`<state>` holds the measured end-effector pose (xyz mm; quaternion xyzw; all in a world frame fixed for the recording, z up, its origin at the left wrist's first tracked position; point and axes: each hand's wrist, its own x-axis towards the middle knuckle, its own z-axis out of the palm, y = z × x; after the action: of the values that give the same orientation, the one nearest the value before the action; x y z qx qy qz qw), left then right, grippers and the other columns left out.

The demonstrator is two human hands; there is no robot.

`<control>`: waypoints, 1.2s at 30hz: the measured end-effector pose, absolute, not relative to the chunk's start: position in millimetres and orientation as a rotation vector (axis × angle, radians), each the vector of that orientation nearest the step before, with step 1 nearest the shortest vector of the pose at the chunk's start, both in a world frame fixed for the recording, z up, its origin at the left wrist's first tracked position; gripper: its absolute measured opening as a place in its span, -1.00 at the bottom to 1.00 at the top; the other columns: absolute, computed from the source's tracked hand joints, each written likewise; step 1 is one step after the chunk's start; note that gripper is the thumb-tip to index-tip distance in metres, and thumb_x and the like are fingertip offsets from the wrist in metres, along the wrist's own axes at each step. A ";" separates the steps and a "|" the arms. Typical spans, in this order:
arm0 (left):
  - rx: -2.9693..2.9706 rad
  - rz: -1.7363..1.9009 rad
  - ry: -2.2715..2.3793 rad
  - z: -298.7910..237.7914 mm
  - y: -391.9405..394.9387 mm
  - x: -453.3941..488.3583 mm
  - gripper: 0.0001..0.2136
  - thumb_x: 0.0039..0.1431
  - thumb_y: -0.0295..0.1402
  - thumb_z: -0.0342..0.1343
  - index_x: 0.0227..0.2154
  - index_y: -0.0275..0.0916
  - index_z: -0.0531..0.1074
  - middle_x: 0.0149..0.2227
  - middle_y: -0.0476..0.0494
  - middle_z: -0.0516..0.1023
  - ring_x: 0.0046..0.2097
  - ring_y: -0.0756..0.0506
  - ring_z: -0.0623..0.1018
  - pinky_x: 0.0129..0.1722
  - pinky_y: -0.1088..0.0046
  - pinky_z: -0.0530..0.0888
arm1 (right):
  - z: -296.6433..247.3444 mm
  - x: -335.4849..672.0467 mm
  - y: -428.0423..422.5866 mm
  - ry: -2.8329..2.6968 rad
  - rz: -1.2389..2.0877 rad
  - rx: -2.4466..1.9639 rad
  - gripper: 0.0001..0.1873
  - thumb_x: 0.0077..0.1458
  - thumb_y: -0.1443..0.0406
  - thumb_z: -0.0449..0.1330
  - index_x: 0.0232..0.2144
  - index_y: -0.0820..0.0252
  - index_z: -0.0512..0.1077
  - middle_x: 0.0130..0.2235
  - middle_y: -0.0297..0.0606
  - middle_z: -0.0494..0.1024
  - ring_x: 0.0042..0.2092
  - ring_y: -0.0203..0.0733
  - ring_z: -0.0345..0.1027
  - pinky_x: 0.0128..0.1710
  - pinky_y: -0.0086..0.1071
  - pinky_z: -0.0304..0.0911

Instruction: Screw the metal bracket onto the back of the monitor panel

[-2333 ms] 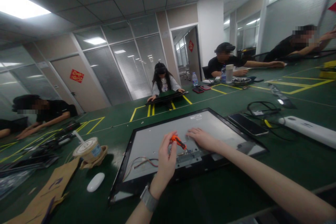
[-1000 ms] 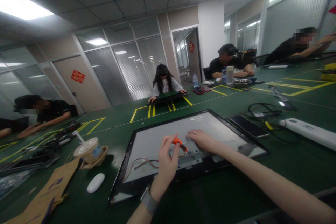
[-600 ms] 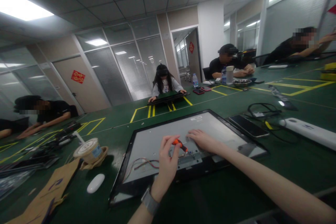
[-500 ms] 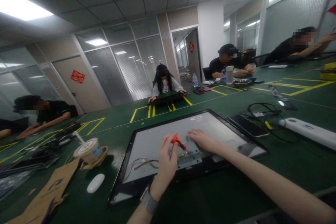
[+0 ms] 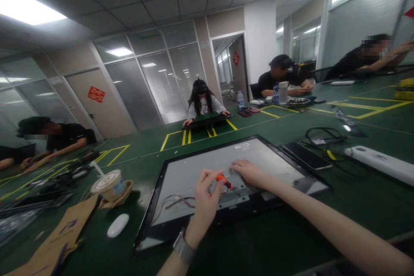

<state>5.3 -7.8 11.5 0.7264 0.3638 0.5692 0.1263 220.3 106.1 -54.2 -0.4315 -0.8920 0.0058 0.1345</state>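
A flat display panel (image 5: 271,159) with a black frame and pale grey back lies on the green table. My left hand (image 5: 207,194), with a watch on the wrist, is closed around the handle of an orange and black screwdriver (image 5: 225,181). The screwdriver leans over a metal bracket (image 5: 237,198) near the panel's front edge; its tip is too blurred to make out. Fingers stretched, my right hand (image 5: 247,172) rests flat on the grey back, just right of the screwdriver. Thin coloured wires (image 5: 177,199) run left of the bracket.
On the left are a lidded cup with a straw (image 5: 110,185), a white oval case (image 5: 118,225) and a paper bag (image 5: 66,233). To the right lie a phone (image 5: 305,155), cables and a long white device (image 5: 384,164). Several people sit around the table.
The screwdriver's handle has turned and shifted slightly right, and my left fingers have changed their grip on it. My right hand has stayed in place.
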 end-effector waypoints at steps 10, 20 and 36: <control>2.144 1.642 1.035 15.3 -9.4 4.0 -0.76 0.33 -0.32 0.05 -0.04 -0.17 0.54 -0.19 -0.16 0.56 -0.14 -0.12 0.54 -0.11 0.35 0.46 | -53.5 220.9 104.3 -2.578 0.016 -1.246 -0.42 0.17 0.55 -0.06 0.18 0.15 0.36 0.24 0.01 0.36 0.25 0.11 0.23 0.22 0.07 0.12; 2.098 1.602 0.986 13.8 -12.6 5.4 -0.70 0.38 -0.38 -0.06 0.08 -0.18 0.45 0.02 -0.21 0.52 0.04 -0.13 0.49 0.06 0.31 0.39 | -56.4 220.9 106.6 -2.574 0.018 -1.239 -0.39 0.14 0.57 -0.04 0.19 0.14 0.35 0.24 0.02 0.36 0.25 0.10 0.23 0.21 0.07 0.12; 2.107 1.676 1.104 12.6 -7.6 4.0 -0.75 0.32 -0.36 0.02 -0.02 -0.19 0.50 -0.19 -0.15 0.53 -0.14 -0.11 0.53 -0.10 0.35 0.44 | -51.9 220.8 103.4 -2.586 0.017 -1.241 -0.37 0.11 0.58 -0.05 0.18 0.15 0.36 0.24 0.02 0.36 0.25 0.10 0.22 0.22 0.07 0.12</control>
<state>4.0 -7.6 12.6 0.7193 0.3770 0.5720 0.1154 220.8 103.4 -51.9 -0.4285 -0.8932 0.0058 0.1361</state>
